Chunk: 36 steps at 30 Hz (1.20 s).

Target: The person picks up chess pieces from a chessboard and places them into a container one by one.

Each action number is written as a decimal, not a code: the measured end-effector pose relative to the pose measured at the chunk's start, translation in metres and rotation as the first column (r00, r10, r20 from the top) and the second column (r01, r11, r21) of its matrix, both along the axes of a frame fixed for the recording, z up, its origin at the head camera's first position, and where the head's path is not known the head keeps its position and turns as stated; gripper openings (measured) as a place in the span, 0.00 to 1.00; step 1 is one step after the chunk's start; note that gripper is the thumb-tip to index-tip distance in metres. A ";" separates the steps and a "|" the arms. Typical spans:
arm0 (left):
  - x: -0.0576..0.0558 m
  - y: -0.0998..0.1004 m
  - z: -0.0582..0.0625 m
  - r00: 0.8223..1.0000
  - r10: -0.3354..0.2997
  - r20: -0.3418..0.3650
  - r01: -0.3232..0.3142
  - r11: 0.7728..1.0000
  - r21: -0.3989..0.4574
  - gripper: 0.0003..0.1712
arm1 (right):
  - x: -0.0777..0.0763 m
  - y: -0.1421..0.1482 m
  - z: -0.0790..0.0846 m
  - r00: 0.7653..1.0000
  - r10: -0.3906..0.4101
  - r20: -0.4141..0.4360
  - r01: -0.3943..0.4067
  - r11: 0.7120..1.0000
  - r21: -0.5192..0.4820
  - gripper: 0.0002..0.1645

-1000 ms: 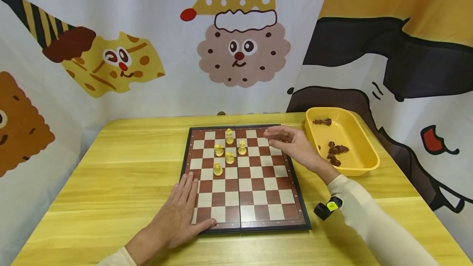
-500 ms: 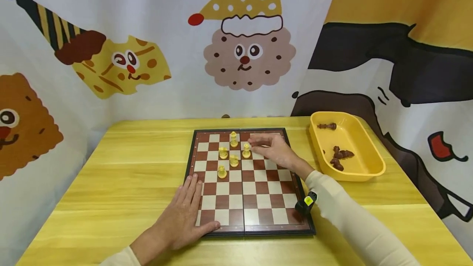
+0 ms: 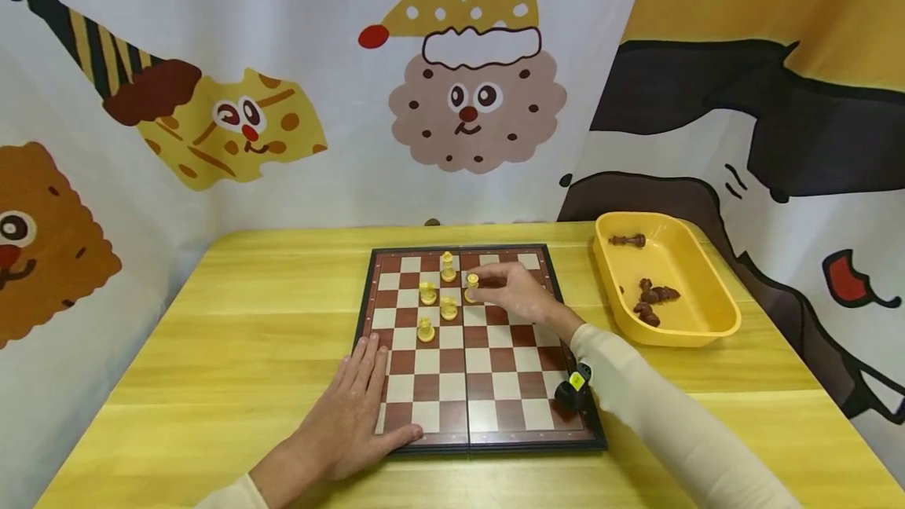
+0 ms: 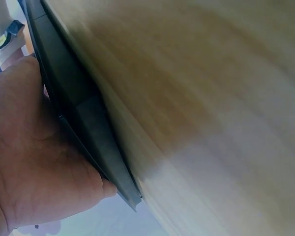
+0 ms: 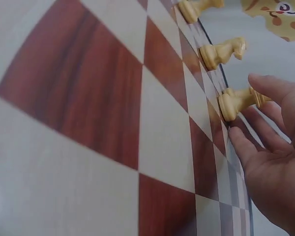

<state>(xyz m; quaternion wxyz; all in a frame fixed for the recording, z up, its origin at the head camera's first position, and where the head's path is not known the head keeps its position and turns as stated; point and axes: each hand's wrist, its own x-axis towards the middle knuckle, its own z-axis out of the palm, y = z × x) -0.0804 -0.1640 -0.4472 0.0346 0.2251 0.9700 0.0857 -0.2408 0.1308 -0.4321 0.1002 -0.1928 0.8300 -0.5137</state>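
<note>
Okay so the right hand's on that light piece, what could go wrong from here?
The right hand is only closing its fingers round the piece, so it might slip or tip. Three other pieces, like the nearest one, stand close and could get knocked. The left hand presses just the board's corner; the board may shift.

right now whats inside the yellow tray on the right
The yellow tray holds dark brown chess pieces lying on their sides: one alone near its far end, a cluster midway. Its near wall hides part of the floor, so more could be there.
</note>
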 end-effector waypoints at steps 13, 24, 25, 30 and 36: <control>0.000 0.000 0.004 1.000 -0.002 -0.026 0.000 0.999 -0.039 0.68 | 0.002 -0.008 0.000 0.994 -0.101 -0.039 0.101 0.995 0.017 0.19; -0.009 0.003 0.016 1.000 0.020 0.008 -0.020 0.999 -0.032 0.74 | 0.007 -0.007 -0.005 0.995 -0.100 -0.015 0.100 0.995 -0.010 0.16; -0.009 0.003 0.017 1.000 0.020 0.012 -0.020 0.999 -0.033 0.74 | 0.008 -0.006 -0.005 0.995 -0.100 -0.016 0.100 0.995 -0.015 0.16; -0.012 0.008 0.024 1.000 0.025 0.010 -0.024 0.999 -0.041 0.74 | 0.011 0.002 0.005 0.991 -0.105 -0.078 0.100 0.993 -0.067 0.17; -0.015 0.012 0.031 0.997 0.054 0.056 -0.053 0.998 -0.021 0.76 | 0.012 0.020 0.025 0.985 -0.117 -0.127 0.103 0.988 -0.113 0.15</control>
